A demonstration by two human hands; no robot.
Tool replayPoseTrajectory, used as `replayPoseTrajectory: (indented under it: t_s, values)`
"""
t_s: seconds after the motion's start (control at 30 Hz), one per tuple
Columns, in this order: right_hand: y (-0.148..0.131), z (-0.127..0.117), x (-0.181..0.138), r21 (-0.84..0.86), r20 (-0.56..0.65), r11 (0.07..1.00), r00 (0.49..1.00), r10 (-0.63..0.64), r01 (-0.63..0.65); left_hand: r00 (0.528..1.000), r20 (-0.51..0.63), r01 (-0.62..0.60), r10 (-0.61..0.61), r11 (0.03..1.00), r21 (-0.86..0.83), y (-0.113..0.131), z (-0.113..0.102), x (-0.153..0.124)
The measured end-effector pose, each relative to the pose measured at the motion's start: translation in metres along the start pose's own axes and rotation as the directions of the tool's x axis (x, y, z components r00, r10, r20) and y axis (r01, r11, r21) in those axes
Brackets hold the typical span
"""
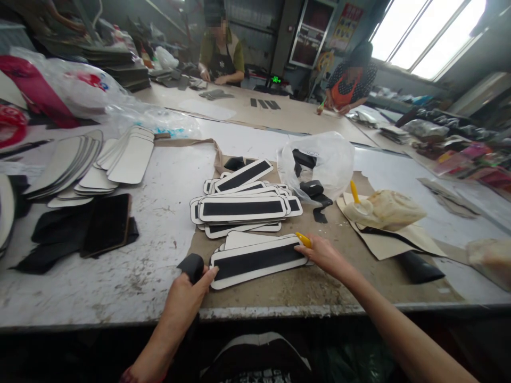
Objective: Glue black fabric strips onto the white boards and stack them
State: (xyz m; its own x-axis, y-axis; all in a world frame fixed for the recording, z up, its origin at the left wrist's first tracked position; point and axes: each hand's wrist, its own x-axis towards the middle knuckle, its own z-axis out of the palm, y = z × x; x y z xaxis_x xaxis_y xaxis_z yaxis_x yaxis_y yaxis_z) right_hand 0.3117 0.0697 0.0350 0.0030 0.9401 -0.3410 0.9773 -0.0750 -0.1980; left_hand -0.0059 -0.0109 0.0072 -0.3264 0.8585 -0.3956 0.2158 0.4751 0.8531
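A long white insole-shaped piece with a black strip [257, 260] lies on brown paper near the table's front edge. My left hand [187, 292] is closed around a rolled black piece [191, 266], its thumb pressing the white piece's left end. My right hand [325, 255] touches the piece's right end and grips a yellow tool [303, 240]. Just behind lies a pile of several similar white pieces with black strips [243, 205].
Plain white insole pieces [99, 162] and black pieces [83, 229] lie at left. A plastic bag with black strips [319, 165] and a beige lump with a yellow handle [383, 210] sit at right. Two other people [221, 53] work at the far end.
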Motion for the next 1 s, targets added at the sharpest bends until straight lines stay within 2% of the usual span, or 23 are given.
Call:
replayPoseTrajectory:
  t_s: [0.13, 0.23, 0.4, 0.5, 0.57, 0.63, 0.8, 0.87, 1.0]
  values:
    - [0.001, -0.003, -0.004, 0.171, -0.083, 0.982, 0.995, -0.063, 0.077, 1.0, -0.013, 0.014, -0.017, 0.985, -0.17, 0.001, -0.004, -0.007]
    - [-0.007, -0.015, -0.018, 0.386, -0.155, 0.908, 0.982, -0.111, 0.164, 0.999, 0.027, 0.045, -0.038, 0.94, -0.338, 0.003, -0.01, -0.015]
    - [-0.027, -0.026, -0.044, 0.644, -0.108, 0.747, 0.987, -0.122, 0.163, 0.992, 0.044, 0.124, -0.117, 0.873, -0.471, 0.006, -0.025, -0.023]
    - [-0.036, -0.023, -0.048, 0.691, -0.074, 0.712, 0.991, -0.107, 0.128, 0.982, 0.046, 0.185, -0.185, 0.861, -0.474, 0.007, -0.03, -0.026]
    - [-0.041, -0.02, -0.048, 0.698, -0.054, 0.706, 0.992, -0.118, 0.122, 0.98, 0.017, 0.182, -0.197, 0.86, -0.476, 0.006, -0.033, -0.028]
    - [-0.046, -0.017, -0.047, 0.682, -0.061, 0.717, 0.988, -0.144, 0.147, 0.985, -0.017, 0.14, -0.17, 0.862, -0.486, 0.003, -0.034, -0.029]
    - [-0.058, -0.014, -0.049, 0.625, -0.175, 0.748, 0.974, -0.143, 0.222, 0.994, -0.07, 0.044, -0.086, 0.887, -0.459, -0.008, -0.038, -0.032]
    - [-0.064, -0.016, -0.054, 0.626, -0.189, 0.737, 0.966, -0.174, 0.256, 0.991, -0.079, 0.052, -0.104, 0.868, -0.494, -0.009, -0.038, -0.034]
    - [-0.073, -0.023, -0.062, 0.634, -0.203, 0.722, 0.961, -0.188, 0.275, 0.982, -0.029, 0.133, -0.188, 0.789, -0.6, -0.006, -0.04, -0.038]
